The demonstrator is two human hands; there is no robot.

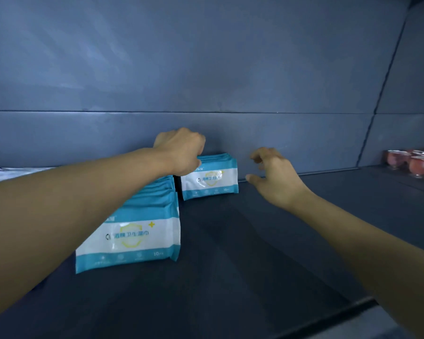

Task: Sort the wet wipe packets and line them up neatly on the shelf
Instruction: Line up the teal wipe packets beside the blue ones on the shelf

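Blue-and-white wet wipe packets stand upright on the dark shelf [255, 253] in two rows. The long front row [137, 231] runs back from the near left. A short second row [209, 178] stands by the back wall. My left hand [181, 150] reaches over the long row, its fingers curled down onto the top left edge of the short row; the fingertips are hidden. My right hand [272, 172] hovers just right of the short row, fingers loosely spread, touching nothing.
Flat white packets [15, 171] lie at the far left of the shelf. Red cups [411, 161] in clear packaging stand at the far right, beyond a divider line. A grey back wall [206, 133] closes the shelf behind the rows.
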